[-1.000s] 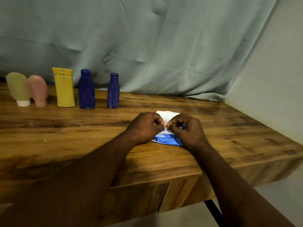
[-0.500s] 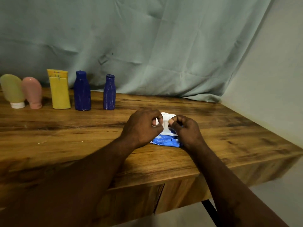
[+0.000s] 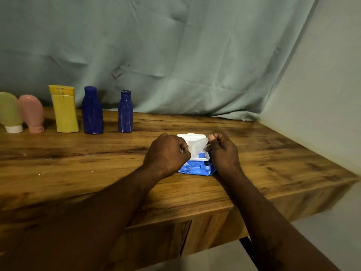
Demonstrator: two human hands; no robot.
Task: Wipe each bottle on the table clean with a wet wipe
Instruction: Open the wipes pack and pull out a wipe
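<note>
A blue pack of wet wipes [image 3: 195, 169] lies on the wooden table [image 3: 97, 159], its white lid flipped open. A white wet wipe [image 3: 196, 146] stretches over the opening. My left hand [image 3: 167, 153] pinches its left end and my right hand [image 3: 222, 151] pinches its right end. At the back left stands a row of bottles: a green one [image 3: 8, 112] and a pink one [image 3: 32, 113] on their caps, a yellow tube [image 3: 64, 109], a large dark blue bottle [image 3: 92, 110] and a smaller dark blue bottle [image 3: 125, 112].
A pale green cloth [image 3: 175, 55] hangs behind the table. A wall [image 3: 322, 94] runs along the table's right edge. The front edge lies just below my forearms.
My hands have drawn apart and risen a little, pulling the wipe out of the pack and spreading it between them. The bottles stand as before.
</note>
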